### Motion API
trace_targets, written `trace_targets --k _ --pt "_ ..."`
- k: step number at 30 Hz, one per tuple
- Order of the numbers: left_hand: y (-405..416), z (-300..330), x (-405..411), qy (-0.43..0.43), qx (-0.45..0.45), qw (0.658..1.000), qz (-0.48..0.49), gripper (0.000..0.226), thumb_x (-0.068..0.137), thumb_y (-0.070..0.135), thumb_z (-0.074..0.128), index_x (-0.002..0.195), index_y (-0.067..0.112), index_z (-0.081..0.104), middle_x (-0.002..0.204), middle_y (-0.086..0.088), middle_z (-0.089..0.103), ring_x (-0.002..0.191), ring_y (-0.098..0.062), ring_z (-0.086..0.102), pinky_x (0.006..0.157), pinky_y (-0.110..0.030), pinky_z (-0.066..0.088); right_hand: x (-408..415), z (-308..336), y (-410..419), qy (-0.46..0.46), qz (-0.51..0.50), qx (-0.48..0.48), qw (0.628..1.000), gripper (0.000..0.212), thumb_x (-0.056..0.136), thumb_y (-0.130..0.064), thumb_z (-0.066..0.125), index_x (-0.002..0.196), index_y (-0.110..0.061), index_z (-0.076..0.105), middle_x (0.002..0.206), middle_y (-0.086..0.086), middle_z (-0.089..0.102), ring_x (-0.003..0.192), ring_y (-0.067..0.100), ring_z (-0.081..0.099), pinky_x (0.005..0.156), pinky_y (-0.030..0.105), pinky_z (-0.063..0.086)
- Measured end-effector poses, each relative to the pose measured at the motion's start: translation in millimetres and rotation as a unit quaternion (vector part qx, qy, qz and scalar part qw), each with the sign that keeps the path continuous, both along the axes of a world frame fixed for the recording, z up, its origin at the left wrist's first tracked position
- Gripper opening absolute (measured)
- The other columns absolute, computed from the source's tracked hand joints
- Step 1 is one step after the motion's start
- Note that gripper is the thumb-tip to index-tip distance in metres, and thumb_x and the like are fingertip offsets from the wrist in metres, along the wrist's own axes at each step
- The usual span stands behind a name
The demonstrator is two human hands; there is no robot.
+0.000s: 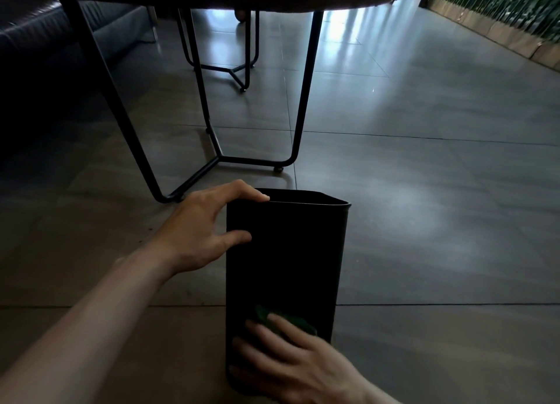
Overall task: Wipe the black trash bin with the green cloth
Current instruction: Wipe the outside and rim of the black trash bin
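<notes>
The right hand (pixel 300 364) lies spread and flat, fingers pressing a crumpled green cloth (pixel 286 320) against the lower near face of the tall, rectangular black plastic trash bin (pixel 288 252). The left hand (pixel 206 227) sits higher and farther out, fingers hooked over the rim's left corner and thumb on the wall. The bin's long axis runs up and away from the right hand, so any upward stroke likely has bare wall ahead. Beyond the left hand stand black metal table legs (pixel 212 158) on grey floor tiles (pixel 439 191), clear of the stroke.
</notes>
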State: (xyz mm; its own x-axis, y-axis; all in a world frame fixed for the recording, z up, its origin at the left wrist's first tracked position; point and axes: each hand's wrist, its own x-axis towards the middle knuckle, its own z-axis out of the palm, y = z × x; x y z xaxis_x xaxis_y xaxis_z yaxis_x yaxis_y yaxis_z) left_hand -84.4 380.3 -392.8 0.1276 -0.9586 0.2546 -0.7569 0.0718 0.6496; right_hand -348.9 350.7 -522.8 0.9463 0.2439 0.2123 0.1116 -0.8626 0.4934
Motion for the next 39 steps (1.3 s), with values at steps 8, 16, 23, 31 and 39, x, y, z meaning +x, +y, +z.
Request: trace_targets --k 8,16,23,31,39 --pt "-4.5 4.2 -3.4 0.016 0.000 1.000 0.004 0.059 0.076 0.013 0.084 0.121 0.043 0.061 0.124 0.024 0.066 0.127 0.005 0.055 0.108 -0.024 0.042 42.0 77.0 -60.9 -0.270 -0.217 0.228 0.910 0.044 0.111 -0.032 0.039 0.152 -0.022 0.050 0.159 0.013 0.041 0.155 0.039 0.026 0.123 0.058 0.030" --pt "2.5 4.6 -8.9 0.043 0.022 0.999 -0.016 0.059 0.074 0.011 0.086 0.116 0.045 0.062 0.134 0.025 0.060 0.133 0.014 0.046 0.109 -0.005 0.029 -17.4 3.8 -16.7 -0.031 0.005 0.000 1.000 0.040 0.112 -0.016 0.039 0.147 -0.027 0.052 0.154 0.002 0.048 0.145 0.030 0.046 0.129 0.050 0.020" --pt "2.3 8.5 -14.7 0.047 0.015 0.998 -0.028 0.055 0.077 0.007 0.083 0.118 0.038 0.063 0.133 0.021 0.062 0.134 0.010 0.047 0.112 -0.011 0.033 32.7 76.9 -61.2 -0.251 -0.144 0.177 0.941 0.044 0.107 -0.028 0.058 0.151 -0.021 0.052 0.159 0.013 0.044 0.155 0.038 0.028 0.126 0.054 0.027" --pt "3.6 8.9 -13.2 0.045 0.041 0.998 -0.013 0.057 0.077 0.011 0.084 0.114 0.047 0.058 0.140 0.019 0.057 0.134 0.017 0.042 0.108 -0.004 0.026 -16.3 8.8 -26.5 -0.022 0.035 0.013 0.999 0.037 0.111 -0.015 0.045 0.146 -0.025 0.053 0.152 0.003 0.050 0.145 0.030 0.045 0.130 0.049 0.018" --pt "-0.4 11.4 -13.3 0.061 0.039 0.997 -0.021 0.055 0.080 0.008 0.082 0.118 0.040 0.059 0.144 0.010 0.057 0.138 0.009 0.042 0.117 -0.026 0.033 32.0 79.6 -71.0 -0.246 -0.121 0.175 0.946 0.039 0.109 -0.025 0.055 0.148 -0.020 0.055 0.156 0.012 0.048 0.152 0.038 0.034 0.124 0.054 0.030"
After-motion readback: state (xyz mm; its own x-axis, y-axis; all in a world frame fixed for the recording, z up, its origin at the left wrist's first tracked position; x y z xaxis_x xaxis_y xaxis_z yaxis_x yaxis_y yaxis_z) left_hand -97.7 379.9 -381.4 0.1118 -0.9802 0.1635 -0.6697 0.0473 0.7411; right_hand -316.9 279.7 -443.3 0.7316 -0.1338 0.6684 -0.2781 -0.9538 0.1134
